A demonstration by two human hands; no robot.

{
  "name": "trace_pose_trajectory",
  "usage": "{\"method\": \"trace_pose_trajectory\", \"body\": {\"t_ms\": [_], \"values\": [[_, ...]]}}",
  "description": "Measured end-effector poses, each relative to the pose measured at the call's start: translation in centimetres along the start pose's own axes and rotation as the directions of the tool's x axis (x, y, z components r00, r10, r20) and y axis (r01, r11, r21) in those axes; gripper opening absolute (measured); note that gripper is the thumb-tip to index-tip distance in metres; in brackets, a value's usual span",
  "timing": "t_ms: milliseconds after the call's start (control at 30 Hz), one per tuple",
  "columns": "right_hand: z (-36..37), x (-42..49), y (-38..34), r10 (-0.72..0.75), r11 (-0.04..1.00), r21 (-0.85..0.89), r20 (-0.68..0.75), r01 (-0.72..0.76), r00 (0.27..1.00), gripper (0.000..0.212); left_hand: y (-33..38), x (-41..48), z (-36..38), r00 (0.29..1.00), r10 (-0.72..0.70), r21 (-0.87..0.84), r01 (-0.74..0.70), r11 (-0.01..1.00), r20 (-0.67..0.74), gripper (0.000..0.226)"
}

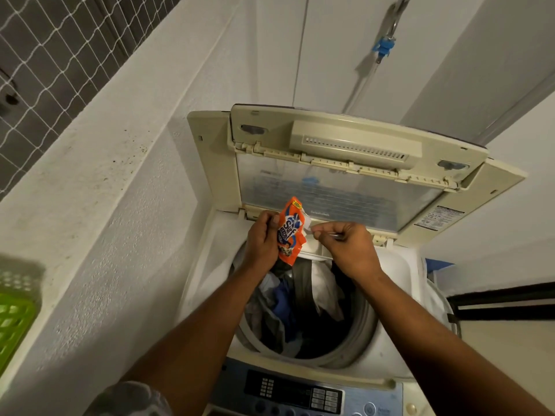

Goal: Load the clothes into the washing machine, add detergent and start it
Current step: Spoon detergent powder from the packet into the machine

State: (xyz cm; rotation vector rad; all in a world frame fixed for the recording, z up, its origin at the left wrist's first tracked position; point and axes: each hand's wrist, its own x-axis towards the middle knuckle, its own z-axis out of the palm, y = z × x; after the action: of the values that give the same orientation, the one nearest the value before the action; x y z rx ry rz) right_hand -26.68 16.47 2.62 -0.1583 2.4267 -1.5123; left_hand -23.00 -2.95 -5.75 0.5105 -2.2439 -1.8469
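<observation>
Both hands hold a glossy orange detergent sachet (290, 229) above the washing machine (390, 340) drum. Left hand (262, 239) grips its crinkled body; right hand (350, 246) pinches its torn white corner. Rumpled clothes (300, 307) fill the drum.

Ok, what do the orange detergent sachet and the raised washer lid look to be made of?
Orange detergent sachet: thin glossy plastic film, judging by its crinkles and sheen, pinched in the left hand. Raised washer lid: cream, yellowed moulded plastic frame with a clear hazy panel, probably plastic or glass.
</observation>
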Motion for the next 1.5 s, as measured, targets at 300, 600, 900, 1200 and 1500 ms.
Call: {"method": "trace_pose_trajectory", "body": {"t_ms": [300, 600, 900, 1200, 1500], "values": [[-0.4, 0.2, 2.2, 0.072, 0.957, 0.284, -0.039, -0.058, 0.997, 0.021, -1.7, 0.0, -0.1, 0.993, -0.104, -0.103, 0.098, 0.990, -0.056, 0.031], [-0.6, 1.1, 4.9, 0.192, 0.910, 0.390, -0.094, -0.141, 0.977, 0.016, -2.7, 0.3, 0.1, 0.986, -0.154, -0.122, 0.147, 0.982, -0.057, 0.026], [0.9, 0.9, 7.8, 0.154, 0.986, -0.036, -0.195, -0.164, 0.969, 0.017, -3.8, 0.3, -0.3, 0.977, -0.197, -0.122, 0.187, 0.975, -0.078, 0.036], [1.1, 0.7, 8.5, 0.150, 0.978, -0.105, -0.246, -0.180, 0.958, 0.015, -4.0, 0.4, -0.4, 0.972, -0.228, -0.130, 0.218, 0.967, -0.063, 0.039], [0.8, 0.2, 6.8, 0.417, 0.790, 0.523, -0.074, -0.321, 0.906, 0.010, -3.6, 0.1, -0.3, 0.976, -0.212, -0.128, 0.206, 0.970, -0.043, 0.039]]}}
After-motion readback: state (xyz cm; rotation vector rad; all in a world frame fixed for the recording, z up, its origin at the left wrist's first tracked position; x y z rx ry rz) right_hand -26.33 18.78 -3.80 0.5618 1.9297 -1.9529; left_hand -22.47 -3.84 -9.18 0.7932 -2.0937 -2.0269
